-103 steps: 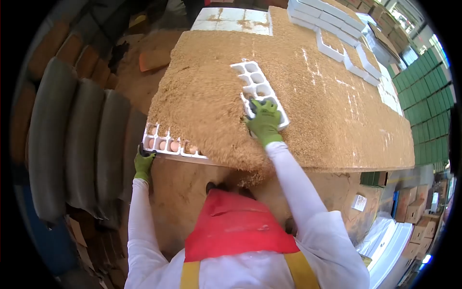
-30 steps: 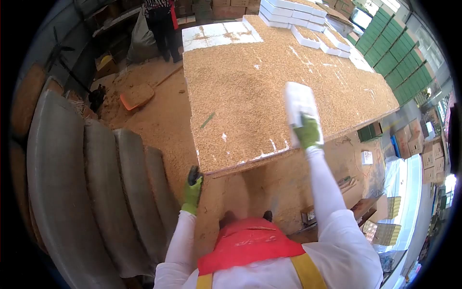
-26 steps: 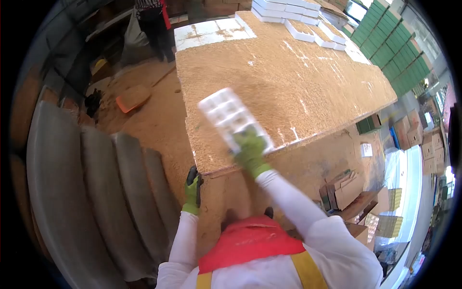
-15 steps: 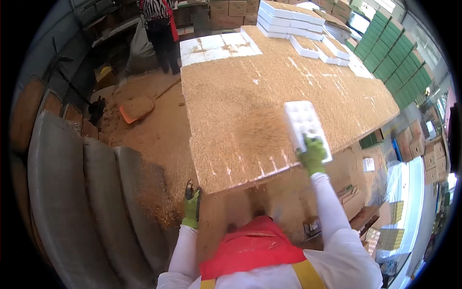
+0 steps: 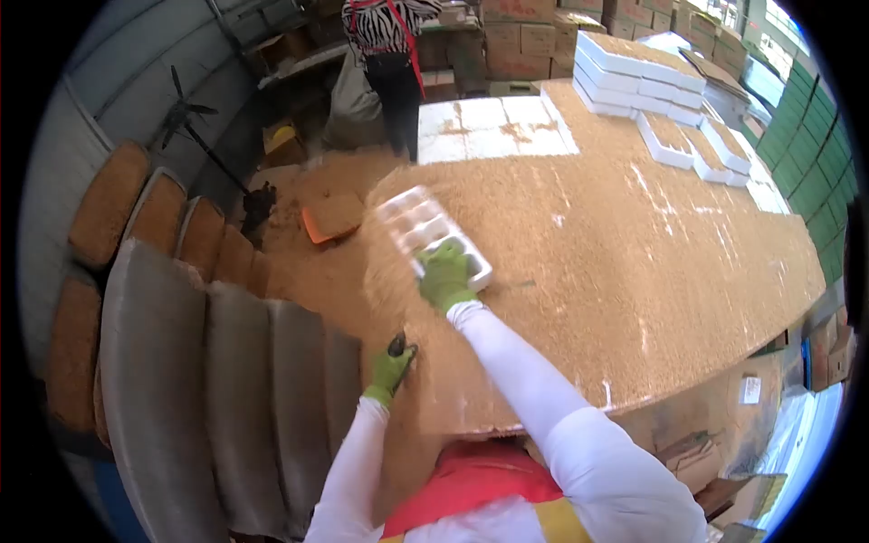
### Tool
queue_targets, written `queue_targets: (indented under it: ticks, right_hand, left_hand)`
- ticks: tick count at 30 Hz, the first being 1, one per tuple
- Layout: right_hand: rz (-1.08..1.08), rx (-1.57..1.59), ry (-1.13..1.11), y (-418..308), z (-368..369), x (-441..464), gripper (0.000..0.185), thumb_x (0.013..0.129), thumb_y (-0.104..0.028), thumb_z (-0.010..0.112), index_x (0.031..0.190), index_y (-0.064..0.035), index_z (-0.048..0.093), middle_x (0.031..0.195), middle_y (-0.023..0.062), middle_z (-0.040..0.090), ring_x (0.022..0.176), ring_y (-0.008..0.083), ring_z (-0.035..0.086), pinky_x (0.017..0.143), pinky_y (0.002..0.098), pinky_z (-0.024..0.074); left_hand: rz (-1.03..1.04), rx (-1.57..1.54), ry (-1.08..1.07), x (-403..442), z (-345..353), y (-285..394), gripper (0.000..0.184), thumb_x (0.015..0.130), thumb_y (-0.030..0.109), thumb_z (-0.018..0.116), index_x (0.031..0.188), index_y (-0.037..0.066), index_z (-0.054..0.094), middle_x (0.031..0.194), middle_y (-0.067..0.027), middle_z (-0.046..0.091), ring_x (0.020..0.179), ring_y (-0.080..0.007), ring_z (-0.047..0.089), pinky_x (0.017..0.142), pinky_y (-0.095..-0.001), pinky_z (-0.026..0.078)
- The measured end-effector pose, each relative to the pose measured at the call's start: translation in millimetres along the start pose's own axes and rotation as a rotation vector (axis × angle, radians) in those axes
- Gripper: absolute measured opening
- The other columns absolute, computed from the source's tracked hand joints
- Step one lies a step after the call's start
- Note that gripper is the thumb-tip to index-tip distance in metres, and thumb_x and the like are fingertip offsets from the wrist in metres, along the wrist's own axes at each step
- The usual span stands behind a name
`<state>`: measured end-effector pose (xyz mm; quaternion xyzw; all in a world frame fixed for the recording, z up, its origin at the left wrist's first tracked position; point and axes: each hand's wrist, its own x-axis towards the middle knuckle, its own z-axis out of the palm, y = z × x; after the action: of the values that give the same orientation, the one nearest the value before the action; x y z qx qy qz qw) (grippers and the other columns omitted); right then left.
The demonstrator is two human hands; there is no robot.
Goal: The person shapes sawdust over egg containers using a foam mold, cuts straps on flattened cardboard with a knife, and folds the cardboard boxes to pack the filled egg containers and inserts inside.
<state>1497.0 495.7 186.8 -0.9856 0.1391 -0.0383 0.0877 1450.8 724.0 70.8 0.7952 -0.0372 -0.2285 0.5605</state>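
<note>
My right hand (image 5: 448, 276), in a green glove, grips the near end of a white foam tray (image 5: 416, 215) with rows of hollows. It holds the tray tilted over the left part of a broad table layer of loose tan, husk-like material (image 5: 579, 281). Some of that material is blurred along the tray's left side. My left hand (image 5: 391, 373), gloved in green with dark fingertips, is closed at the table's left edge near the front corner; its grip is partly hidden.
White foam boxes (image 5: 634, 86) filled with tan material stand stacked at the back right. Bare white box tops (image 5: 489, 127) show at the far left. Full grey sacks (image 5: 163, 380) line the left, near an orange-edged scoop (image 5: 330, 222). A person (image 5: 389, 72) stands beyond the table.
My right hand has swept the tray from the right side of the table to the left. My left hand stays by the left front corner. The view has turned left.
</note>
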Motion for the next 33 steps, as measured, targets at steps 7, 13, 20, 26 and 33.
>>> queue_targets:
  ticks: [7,13,20,26,33]
  right_hand:
    - [0.616,-0.179,0.116,148,-21,58,0.069,0.085,-0.054,0.057,0.142,-0.0187,0.042,0.128,0.0133,0.053,0.117,0.0333,0.048,0.089,0.0499,0.0408]
    - [0.159,-0.289,0.319,76,59,129,0.071,0.082,-0.048,0.061,0.147,-0.0303,0.036,0.145,0.0158,0.039,0.130,0.0361,0.038,0.098,0.0487,0.0362]
    - [0.351,-0.129,0.072,58,-4,148,0.065,0.087,-0.055,0.055,0.146,-0.0347,0.036,0.144,0.0107,0.043,0.130,0.0269,0.042,0.094,0.0428,0.0422]
    - [-0.233,-0.114,0.259,36,37,119,0.050,0.086,-0.036,0.054,0.133,-0.0198,0.054,0.120,0.0091,0.062,0.106,0.0295,0.058,0.083,0.0461,0.0455]
    - [-0.246,-0.062,-0.299,5,-35,-50,0.060,0.072,-0.036,0.074,0.129,-0.0320,0.055,0.127,0.0111,0.053,0.119,0.0324,0.047,0.088,0.0579,0.0391]
  left_hand:
    - [0.010,-0.182,-0.078,51,0,20,0.059,0.089,0.011,0.066,0.142,0.001,0.042,0.140,-0.0051,0.048,0.123,-0.0152,0.048,0.102,-0.0283,0.040]
    - [0.116,0.039,-0.129,98,27,26,0.066,0.086,0.022,0.070,0.143,0.005,0.041,0.137,-0.0107,0.053,0.122,-0.0152,0.051,0.099,-0.0282,0.041]
    - [0.046,-0.027,-0.204,91,12,39,0.059,0.088,0.016,0.067,0.142,0.006,0.043,0.130,-0.0046,0.057,0.109,-0.0124,0.055,0.094,-0.0277,0.045]
    - [0.076,-0.377,-0.266,106,10,6,0.049,0.093,0.022,0.059,0.138,0.006,0.048,0.122,-0.0036,0.060,0.103,-0.0151,0.058,0.088,-0.0288,0.047]
    - [-0.123,-0.697,-0.035,-1,-82,14,0.031,0.098,0.019,0.051,0.123,0.003,0.057,0.114,-0.0084,0.062,0.098,-0.0215,0.059,0.086,-0.0355,0.050]
